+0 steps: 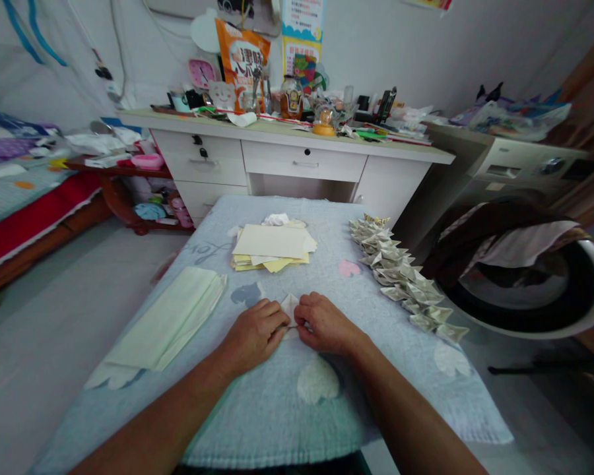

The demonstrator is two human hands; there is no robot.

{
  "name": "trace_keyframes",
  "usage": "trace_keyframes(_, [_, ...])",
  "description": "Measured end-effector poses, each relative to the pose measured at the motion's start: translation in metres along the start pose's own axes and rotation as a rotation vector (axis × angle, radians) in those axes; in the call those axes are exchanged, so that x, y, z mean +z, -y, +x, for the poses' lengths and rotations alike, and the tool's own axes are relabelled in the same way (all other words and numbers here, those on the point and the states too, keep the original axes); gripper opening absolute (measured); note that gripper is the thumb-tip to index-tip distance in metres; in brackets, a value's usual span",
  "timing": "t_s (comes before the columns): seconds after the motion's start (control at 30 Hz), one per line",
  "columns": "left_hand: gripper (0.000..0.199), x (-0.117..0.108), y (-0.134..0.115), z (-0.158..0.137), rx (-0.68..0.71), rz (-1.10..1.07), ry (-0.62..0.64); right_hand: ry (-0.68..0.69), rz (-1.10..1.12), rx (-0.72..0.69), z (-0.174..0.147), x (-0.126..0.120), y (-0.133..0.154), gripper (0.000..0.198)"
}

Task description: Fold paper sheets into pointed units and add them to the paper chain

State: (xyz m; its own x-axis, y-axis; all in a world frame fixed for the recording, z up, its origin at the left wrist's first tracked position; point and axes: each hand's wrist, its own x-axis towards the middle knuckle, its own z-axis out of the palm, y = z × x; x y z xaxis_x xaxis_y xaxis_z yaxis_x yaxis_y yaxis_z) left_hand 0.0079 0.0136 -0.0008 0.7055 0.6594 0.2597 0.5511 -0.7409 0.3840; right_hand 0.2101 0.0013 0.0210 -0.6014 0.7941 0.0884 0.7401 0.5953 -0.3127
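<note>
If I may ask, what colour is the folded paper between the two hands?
The folded paper is off-white, as the head view, the only one, shows.

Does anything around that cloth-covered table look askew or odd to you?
The paper stack is askew, its yellow sheets jutting out at different angles. To the right, dark cloth hangs untidily at the washing machine's round front.
</note>
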Motion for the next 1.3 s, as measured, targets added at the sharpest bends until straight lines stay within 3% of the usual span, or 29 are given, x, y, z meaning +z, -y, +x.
trace_keyframes(0.87, [0.009, -0.005, 0.006, 0.0, -0.063, -0.073, 0.049, 0.002, 0.155, 0.019, -0.002, 0.001, -0.008, 0.01])
trace_keyframes(1.1, [0.004, -0.006, 0.008, -0.001, -0.13, -0.143, 0.089, 0.01, 0.215, -0.056, -0.004, 0.006, -0.018, 0.008])
trace_keyframes(1.3, [0.017, -0.01, 0.008, 0.001, -0.126, -0.148, 0.119, 0.02, 0.239, -0.016, -0.004, -0.003, -0.017, 0.006])
